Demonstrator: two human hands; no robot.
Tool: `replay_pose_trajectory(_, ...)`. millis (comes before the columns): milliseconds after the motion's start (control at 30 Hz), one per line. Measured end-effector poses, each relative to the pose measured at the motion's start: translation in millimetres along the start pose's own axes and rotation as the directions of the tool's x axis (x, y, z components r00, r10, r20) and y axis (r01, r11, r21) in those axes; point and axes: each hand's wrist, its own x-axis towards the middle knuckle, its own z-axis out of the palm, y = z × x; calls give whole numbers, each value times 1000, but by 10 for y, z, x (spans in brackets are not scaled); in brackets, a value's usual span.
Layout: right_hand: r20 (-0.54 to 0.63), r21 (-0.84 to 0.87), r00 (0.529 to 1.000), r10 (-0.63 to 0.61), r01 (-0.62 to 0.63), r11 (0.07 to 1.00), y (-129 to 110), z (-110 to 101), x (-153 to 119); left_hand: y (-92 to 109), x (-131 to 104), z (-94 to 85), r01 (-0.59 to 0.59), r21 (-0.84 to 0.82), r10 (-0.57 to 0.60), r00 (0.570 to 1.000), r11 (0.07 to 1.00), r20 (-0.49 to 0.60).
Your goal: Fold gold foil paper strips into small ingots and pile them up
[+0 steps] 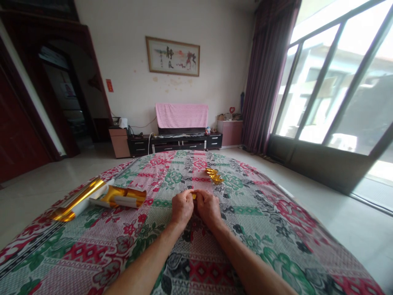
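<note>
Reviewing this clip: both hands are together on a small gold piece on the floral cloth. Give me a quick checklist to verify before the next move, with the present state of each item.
1. Left hand on the gold piece: ok, fingers closed around it.
2. Right hand on the same piece: ok, it meets the left hand over it.
3. Shape of the piece so far: cannot tell, the hands hide nearly all of it.
4. Finished gold pieces kept apart: ok, in a small pile beyond the hands.
5. Gold foil sheets within view: ok, lying curled on the cloth, on the left.
6. Piece resting on the cloth or lifted: cannot tell.
</note>
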Motion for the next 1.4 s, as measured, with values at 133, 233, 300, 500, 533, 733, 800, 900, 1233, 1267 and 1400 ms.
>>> replay_pose_trajectory(133,-5,6,1000,2,-2,1000,15,9,-1,-1,-6,10,-14,21,14,1000,1000,-3)
replay_pose_trajectory(233,13,9,1000,-9,9,1000,21,15,-1,9,-5,5,3,19,-3,1000,1000,-13)
replay_pose_trajectory(300,6,9,1000,3,-4,1000,20,15,1,12,-2,-2,1,6,-1,1000,1000,-11)
replay_pose_trajectory(500,-8,11,999,49,-49,999,8,6,15,-2,11,-16,-15,-81,18,999,997,39)
replay_pose_trajectory(533,-8,10,998,55,-55,998,7,6,17,-4,12,-16,-16,-91,20,999,996,45)
replay_pose_trajectory(733,1,20,999,40,-40,999,9,9,15,-23,16,-11,-14,-108,19,999,994,43)
replay_pose_trajectory(800,9,16,1000,20,-20,1000,9,6,12,-33,18,-12,-9,-93,12,999,996,30)
replay_pose_trajectory(900,16,8,1000,11,-11,1000,6,2,10,-44,20,-14,-8,-80,10,1000,997,24)
replay_pose_trajectory(1233,7,-10,1000,11,-11,1000,-11,4,3,-8,4,-22,-21,-48,22,999,999,25)
replay_pose_trajectory(1267,14,-14,1000,-5,5,1000,-12,2,0,-7,4,-26,-15,-47,15,1000,999,18)
replay_pose_trajectory(1400,26,-21,999,-28,28,999,-3,6,-5,-4,5,-41,5,-44,-4,1000,999,10)
